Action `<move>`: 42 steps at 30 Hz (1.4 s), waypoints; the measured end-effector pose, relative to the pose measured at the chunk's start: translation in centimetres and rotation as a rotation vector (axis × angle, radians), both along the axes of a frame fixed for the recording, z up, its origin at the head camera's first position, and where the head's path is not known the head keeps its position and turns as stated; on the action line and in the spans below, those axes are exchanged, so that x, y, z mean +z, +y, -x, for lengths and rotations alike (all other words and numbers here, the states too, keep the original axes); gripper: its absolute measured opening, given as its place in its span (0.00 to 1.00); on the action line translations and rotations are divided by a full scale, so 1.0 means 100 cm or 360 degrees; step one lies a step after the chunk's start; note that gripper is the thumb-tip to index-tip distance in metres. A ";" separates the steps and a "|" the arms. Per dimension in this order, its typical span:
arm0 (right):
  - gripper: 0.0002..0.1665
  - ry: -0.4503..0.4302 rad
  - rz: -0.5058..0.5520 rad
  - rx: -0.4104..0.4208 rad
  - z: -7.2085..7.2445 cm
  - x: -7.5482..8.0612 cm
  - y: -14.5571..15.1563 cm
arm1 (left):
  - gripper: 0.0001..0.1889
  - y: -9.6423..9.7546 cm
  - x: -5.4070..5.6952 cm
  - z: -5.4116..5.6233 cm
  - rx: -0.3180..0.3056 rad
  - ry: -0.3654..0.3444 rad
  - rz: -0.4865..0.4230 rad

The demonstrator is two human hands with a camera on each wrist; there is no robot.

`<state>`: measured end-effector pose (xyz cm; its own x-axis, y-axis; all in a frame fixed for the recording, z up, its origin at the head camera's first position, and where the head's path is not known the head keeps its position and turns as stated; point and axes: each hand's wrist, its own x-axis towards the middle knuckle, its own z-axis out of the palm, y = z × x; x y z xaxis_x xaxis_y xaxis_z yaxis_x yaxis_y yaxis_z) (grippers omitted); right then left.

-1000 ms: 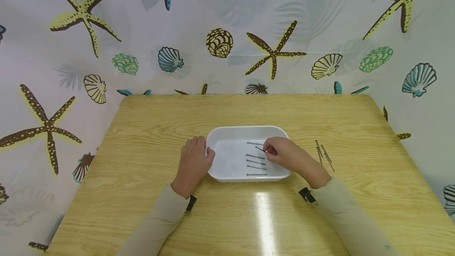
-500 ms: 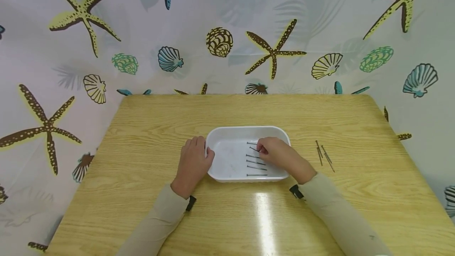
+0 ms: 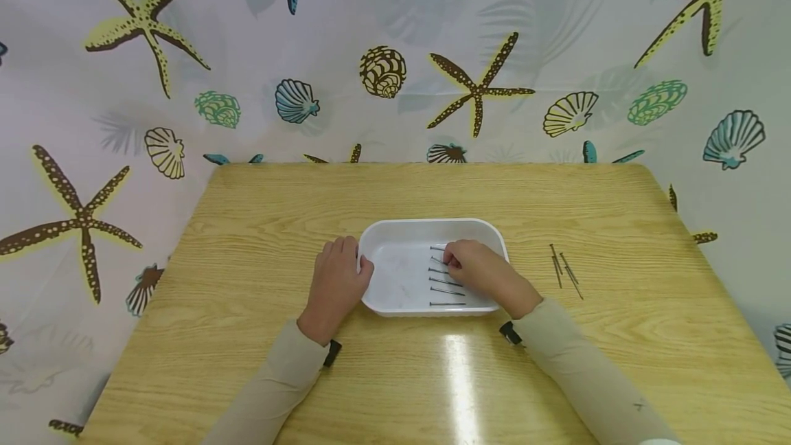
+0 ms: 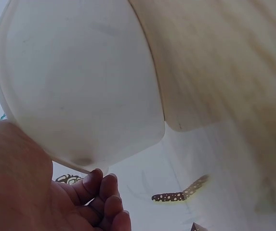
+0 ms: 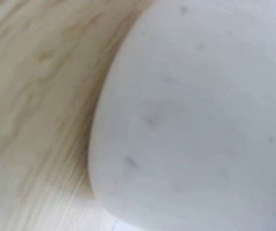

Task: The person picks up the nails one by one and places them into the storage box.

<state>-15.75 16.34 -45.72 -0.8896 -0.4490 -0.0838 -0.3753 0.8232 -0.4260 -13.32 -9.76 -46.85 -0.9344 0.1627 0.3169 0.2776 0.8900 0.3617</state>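
A white oval-cornered tray (image 3: 395, 287) sits on the wooden table. My left hand (image 3: 336, 280) holds its left end, the thumb at the rim and the fingers outside; in the left wrist view, curled fingertips (image 4: 110, 185) meet the rim. Inside the tray, my right hand (image 3: 482, 266) pinches a nail (image 3: 437, 260), its head end showing to the left and the rest hidden by the fingers. Several other nails (image 3: 447, 304) lie in a column, roughly parallel, heads to the left. The right wrist view has only the tray's outer wall (image 5: 176, 120) and table, blurred.
Several loose nails (image 3: 571, 273) lie on the table (image 3: 278, 204) to the right of the tray. A white cloth (image 3: 408, 19) printed with starfish and shells hangs behind and beside the table.
My right hand has moved left inside the tray, bringing the pinched nail closer in line with the others, and now barely moves. The left hand has stayed at the tray's left end.
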 end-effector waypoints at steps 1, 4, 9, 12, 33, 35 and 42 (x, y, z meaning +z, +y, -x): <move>0.03 -0.0004 0.0006 -0.0005 0.000 0.000 0.000 | 0.08 0.000 0.000 0.000 -0.0003 0.0002 0.0000; 0.04 0.0001 0.0022 -0.0015 -0.001 0.000 0.000 | 0.08 0.000 0.001 0.000 -0.0005 0.0005 -0.0001; 0.05 0.0040 0.0032 -0.0011 -0.001 -0.001 0.000 | 0.08 0.001 0.002 -0.001 0.0003 -0.0007 0.0002; 0.04 0.0028 0.0019 -0.0022 0.000 -0.002 0.000 | 0.08 0.001 0.001 0.000 0.0008 -0.0011 0.0005; 0.07 0.0040 0.0021 -0.0080 -0.003 0.003 -0.001 | 0.08 0.001 0.001 -0.001 0.0002 0.0026 0.0016; 0.07 0.0072 0.0034 -0.0087 -0.005 0.007 0.001 | 0.08 0.001 0.001 -0.001 0.0005 0.0022 0.0010; 0.07 0.0172 0.0110 -0.0106 -0.012 0.023 0.019 | 0.08 0.001 0.001 -0.001 0.0001 0.0014 -0.0005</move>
<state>-14.50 18.19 -43.42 -0.9197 -0.3902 0.0432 -0.3678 0.8178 -0.4426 -13.26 -9.64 -46.77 -0.9316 0.1611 0.3259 0.2804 0.8889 0.3622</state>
